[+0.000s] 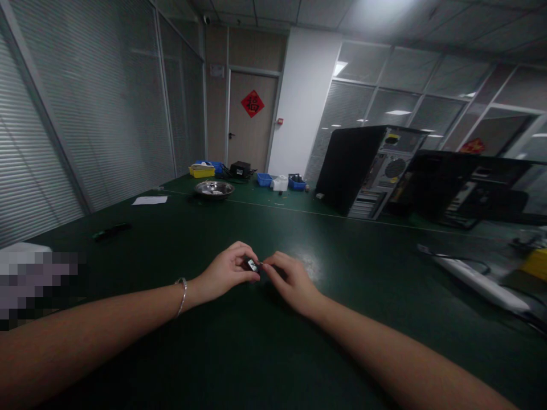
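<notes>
Workbench (pixel 256 353) topped with green mat, tiny dark part (pixel 252 265) held just above it, pinched by left hand (pixel 224 274) fingertips, other end nipped by right hand (pixel 293 280), bracelet (pixel 182 295) worn on left wrist, steel bowl (pixel 214 188) and pc tower (pixel 367 171) parked way back

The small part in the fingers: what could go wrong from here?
The part is tiny and held only by fingers of the left hand and right hand; it may slip. It is dark, and so is the table in dim light, so a dropped part could be hard to find.
</notes>
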`<state>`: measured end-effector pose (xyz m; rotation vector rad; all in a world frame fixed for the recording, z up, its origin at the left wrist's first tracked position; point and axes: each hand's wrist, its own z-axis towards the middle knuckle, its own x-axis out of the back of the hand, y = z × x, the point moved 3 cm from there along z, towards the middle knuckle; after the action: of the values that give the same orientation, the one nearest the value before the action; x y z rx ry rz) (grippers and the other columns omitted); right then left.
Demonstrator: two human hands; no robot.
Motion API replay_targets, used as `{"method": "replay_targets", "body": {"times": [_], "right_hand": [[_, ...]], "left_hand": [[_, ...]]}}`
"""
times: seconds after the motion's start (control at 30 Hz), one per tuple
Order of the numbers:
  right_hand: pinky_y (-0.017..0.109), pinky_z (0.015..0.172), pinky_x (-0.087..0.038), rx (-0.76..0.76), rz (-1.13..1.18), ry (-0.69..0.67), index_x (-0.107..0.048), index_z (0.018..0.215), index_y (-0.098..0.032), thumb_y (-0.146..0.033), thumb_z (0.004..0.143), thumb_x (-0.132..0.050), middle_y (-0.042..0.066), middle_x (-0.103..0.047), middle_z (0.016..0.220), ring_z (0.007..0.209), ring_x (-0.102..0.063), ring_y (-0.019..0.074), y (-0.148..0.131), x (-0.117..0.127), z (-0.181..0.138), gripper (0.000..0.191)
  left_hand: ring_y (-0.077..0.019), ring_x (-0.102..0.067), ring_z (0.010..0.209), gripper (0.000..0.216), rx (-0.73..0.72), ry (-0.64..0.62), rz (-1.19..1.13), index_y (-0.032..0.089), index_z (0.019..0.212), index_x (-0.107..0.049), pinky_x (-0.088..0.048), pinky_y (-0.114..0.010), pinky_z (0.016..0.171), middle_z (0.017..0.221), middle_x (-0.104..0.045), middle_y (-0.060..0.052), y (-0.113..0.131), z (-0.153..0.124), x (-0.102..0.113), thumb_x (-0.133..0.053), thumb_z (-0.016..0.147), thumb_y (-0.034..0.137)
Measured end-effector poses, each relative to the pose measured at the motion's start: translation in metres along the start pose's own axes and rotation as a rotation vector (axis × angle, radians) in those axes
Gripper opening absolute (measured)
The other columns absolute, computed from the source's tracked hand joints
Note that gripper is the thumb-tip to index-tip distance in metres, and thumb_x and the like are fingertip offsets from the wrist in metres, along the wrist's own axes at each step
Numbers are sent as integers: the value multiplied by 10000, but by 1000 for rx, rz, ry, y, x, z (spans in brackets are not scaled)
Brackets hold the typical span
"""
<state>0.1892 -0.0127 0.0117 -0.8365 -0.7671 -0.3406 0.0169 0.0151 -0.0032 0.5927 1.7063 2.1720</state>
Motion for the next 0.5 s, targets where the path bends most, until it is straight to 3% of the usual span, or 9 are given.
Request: {"method": "replay_targets", "body": {"times": [0.17, 0.5], "right_hand": [[260, 691, -422, -44, -57, 2, -642, 893, -197, -291, 944, -456, 29, -585, 819, 763, -551, 145, 5, -1, -1, 215], [253, 667, -414, -71, -138, -28, -663, 893, -203, -286, 933, -467, 30, -574, 817, 745, -536, 143, 6, -1, -1, 216]], "left_hand": [[-173, -646, 776, 234, 65, 17, -29, 135, 912, -611, -552, -331, 696, 854, -628, -20, 2, 1, 1, -719, 708, 176], [-181, -675, 806, 307, 56, 10, 97, 139, 1073, -651, -557, -361, 780, 1011, -684, -76, 9, -3, 1, -657, 768, 183]]}}
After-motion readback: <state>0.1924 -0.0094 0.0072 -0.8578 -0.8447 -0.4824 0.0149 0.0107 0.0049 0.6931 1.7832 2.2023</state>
